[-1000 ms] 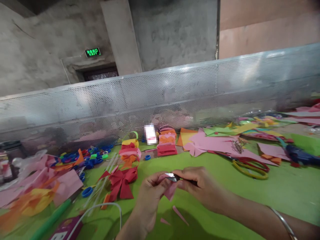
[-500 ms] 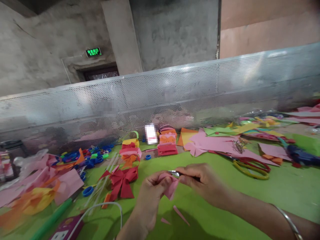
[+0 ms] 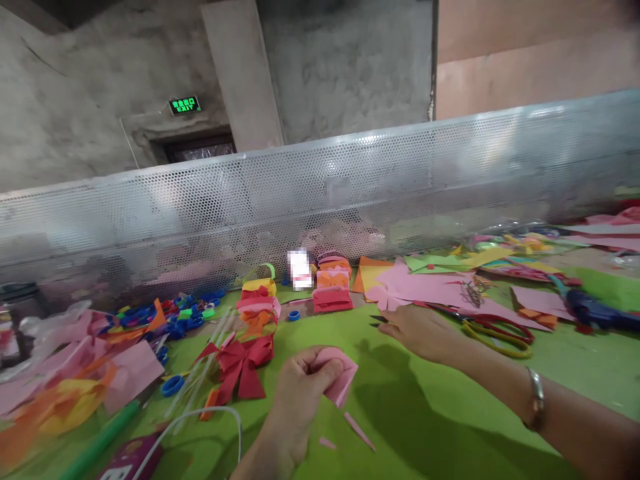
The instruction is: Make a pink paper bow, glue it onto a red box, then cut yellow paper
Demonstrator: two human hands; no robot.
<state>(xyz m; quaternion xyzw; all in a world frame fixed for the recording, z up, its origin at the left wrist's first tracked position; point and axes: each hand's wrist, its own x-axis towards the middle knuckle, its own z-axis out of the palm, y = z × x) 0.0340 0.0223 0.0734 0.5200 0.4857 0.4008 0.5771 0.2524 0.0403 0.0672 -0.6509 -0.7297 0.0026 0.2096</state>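
Now L hand [image 3: 300, 383] pinches pink foam [image 3: 339, 381] mid-table.

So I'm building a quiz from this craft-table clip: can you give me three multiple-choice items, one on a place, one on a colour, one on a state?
1. Where does the red bow lie?
A. left of the left hand
B. right of the right hand
C. on the mesh screen

2. What colour is the folded piece in the left hand?
A. blue
B. pink
C. yellow

3. How is the right hand?
A. gripping the pink piece
B. stretched toward the pink sheets, apart from the left hand
C. lifting the yellow-handled scissors

Answers: 1 A, the bow sits on the green tabletop leftward; 2 B, pink shows past the fingers; 3 B, it reaches forward, away from the piece.
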